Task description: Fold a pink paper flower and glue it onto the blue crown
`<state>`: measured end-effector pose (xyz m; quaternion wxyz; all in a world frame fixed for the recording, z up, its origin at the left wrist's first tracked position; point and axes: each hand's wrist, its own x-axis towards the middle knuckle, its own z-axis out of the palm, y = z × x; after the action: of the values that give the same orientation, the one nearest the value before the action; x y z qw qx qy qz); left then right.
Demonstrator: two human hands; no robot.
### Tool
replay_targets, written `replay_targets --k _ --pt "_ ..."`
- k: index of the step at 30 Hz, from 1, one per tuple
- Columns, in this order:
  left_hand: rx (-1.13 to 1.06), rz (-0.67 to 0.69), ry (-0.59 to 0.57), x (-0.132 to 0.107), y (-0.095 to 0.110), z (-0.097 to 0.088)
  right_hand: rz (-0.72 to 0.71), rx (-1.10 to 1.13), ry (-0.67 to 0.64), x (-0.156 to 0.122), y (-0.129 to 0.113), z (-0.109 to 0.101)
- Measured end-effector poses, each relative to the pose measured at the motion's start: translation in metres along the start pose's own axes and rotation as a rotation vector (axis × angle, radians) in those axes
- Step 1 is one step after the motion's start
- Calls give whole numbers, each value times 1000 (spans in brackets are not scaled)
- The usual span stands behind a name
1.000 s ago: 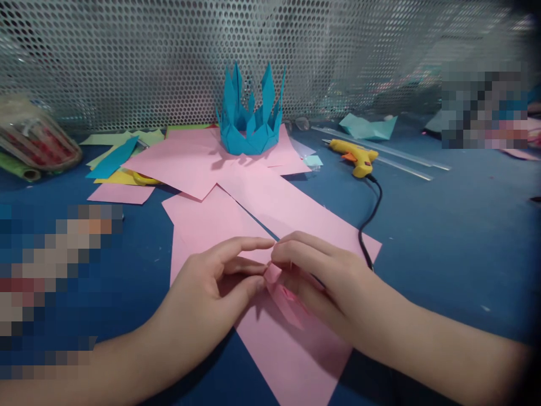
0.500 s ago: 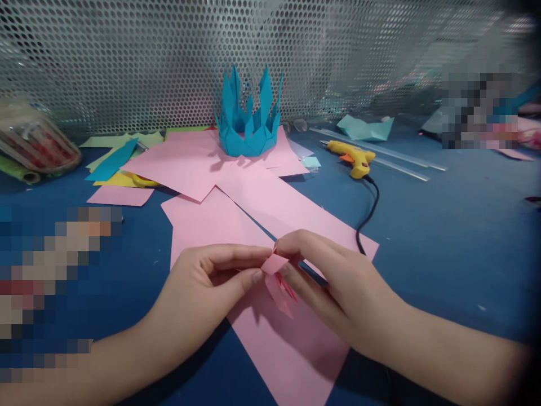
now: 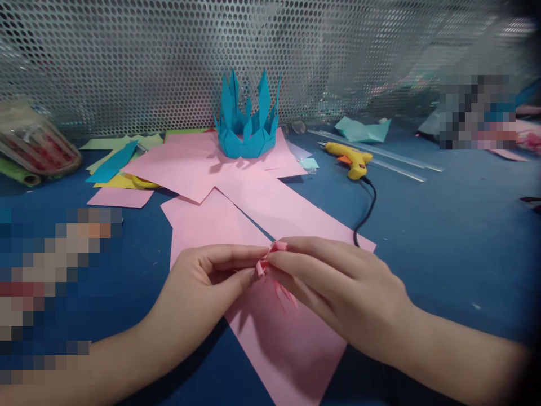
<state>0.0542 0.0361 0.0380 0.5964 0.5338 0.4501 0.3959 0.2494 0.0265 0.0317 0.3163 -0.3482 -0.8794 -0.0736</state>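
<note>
Pinching together, the left hand [image 3: 203,282] and right hand [image 3: 350,287] grip a folded pink strip [image 3: 261,268].

The head-worn camera looked forward and down across the blue table [image 3: 448,242]. It took in the left hand [image 3: 203,285] and right hand [image 3: 355,285] close by, low in the view, and faced a perforated screen [image 3: 169,62] beyond.

The folded paper [image 3: 279,247] is showing pink, the crown [image 3: 246,149] near twelve o'clock blue, the glue gun [image 3: 351,154] toward two yellow and orange; holes are dotting the grey mesh [image 3: 127,67].
</note>
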Motion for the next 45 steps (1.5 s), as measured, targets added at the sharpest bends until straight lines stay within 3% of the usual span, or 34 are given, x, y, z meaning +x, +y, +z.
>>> replay_targets --k 9,19,24,31,38,45 --pt "-79 -25 -24 2 1 2 22 59 -26 -7 5 0" --pt "-58 -7 -60 0 2 1 -112 -7 -2 -2 4 -9" --pt "-54 -9 -55 0 0 2 -191 -78 71 2 5 -10" --pt "-59 -8 -36 1 0 1 -112 -102 40 7 -2 -4" --pt "12 3 -27 1 -1 2 205 82 68 9 -7 0" --pt "41 20 -23 -1 -2 1 90 118 -4 7 -4 -7"
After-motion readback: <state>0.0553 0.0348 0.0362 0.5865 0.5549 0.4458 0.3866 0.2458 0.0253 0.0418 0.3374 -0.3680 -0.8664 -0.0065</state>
